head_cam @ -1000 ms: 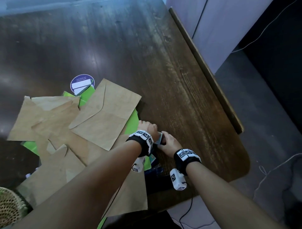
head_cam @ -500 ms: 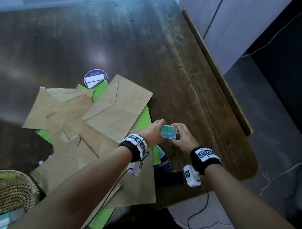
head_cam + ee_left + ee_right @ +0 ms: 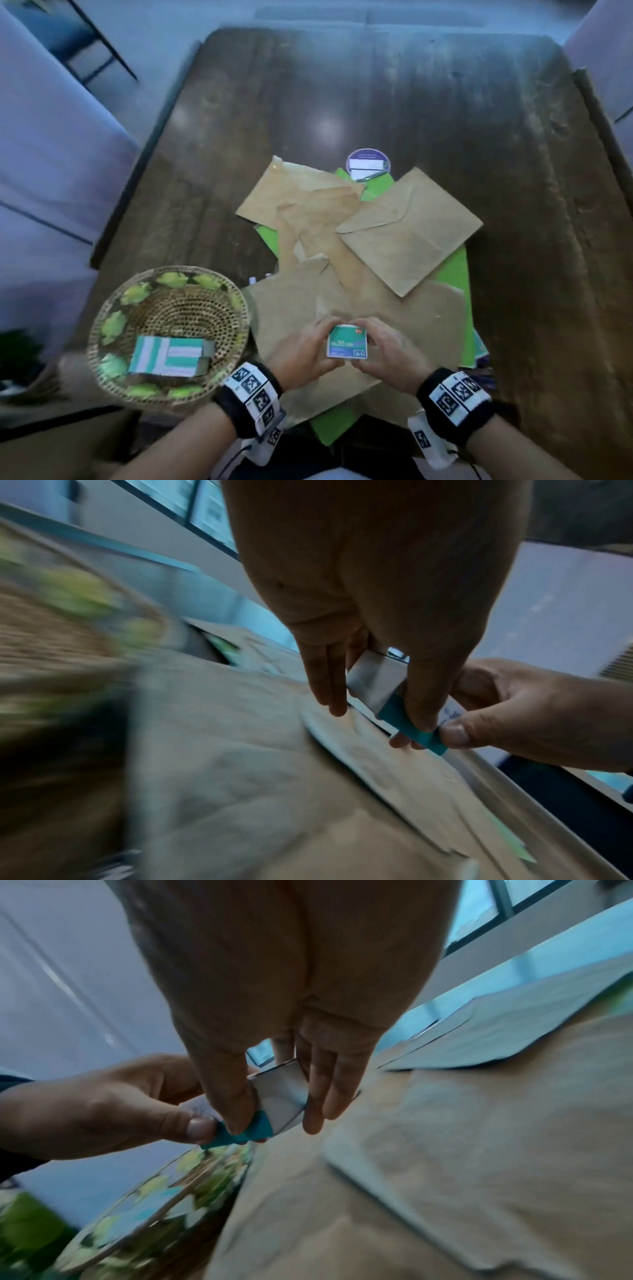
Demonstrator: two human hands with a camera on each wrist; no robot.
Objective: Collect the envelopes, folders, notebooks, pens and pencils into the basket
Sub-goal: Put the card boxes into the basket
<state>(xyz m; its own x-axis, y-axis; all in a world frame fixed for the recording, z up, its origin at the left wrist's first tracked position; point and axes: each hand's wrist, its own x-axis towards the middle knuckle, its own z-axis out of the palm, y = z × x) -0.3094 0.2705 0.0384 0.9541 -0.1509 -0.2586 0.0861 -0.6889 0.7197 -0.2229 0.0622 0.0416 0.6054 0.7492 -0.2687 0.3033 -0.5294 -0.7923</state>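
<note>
Both hands hold a small teal-and-white staple box (image 3: 347, 346) above the brown envelopes (image 3: 407, 229). My left hand (image 3: 310, 349) pinches its left side, my right hand (image 3: 383, 349) its right side. The left wrist view shows the box (image 3: 380, 693) between thumb and fingers; the right wrist view shows the box (image 3: 284, 1099) gripped the same way. Several envelopes lie in a loose pile over green folders (image 3: 454, 270) on the wooden table (image 3: 359, 96). The round wicker basket (image 3: 102, 346) sits left of my hands and holds a teal-striped box (image 3: 168, 358).
A purple round disc (image 3: 368, 164) lies at the pile's far edge. Pale upholstered seats (image 3: 51, 154) flank the table on the left. The table's near edge runs just below my wrists. The basket (image 3: 154, 1191) rim shows blurred in the right wrist view.
Both hands have lifted the staple box off the table's right side and carried it left over the envelopes, toward the basket. My head view has swung left, bringing the whole basket into sight.
</note>
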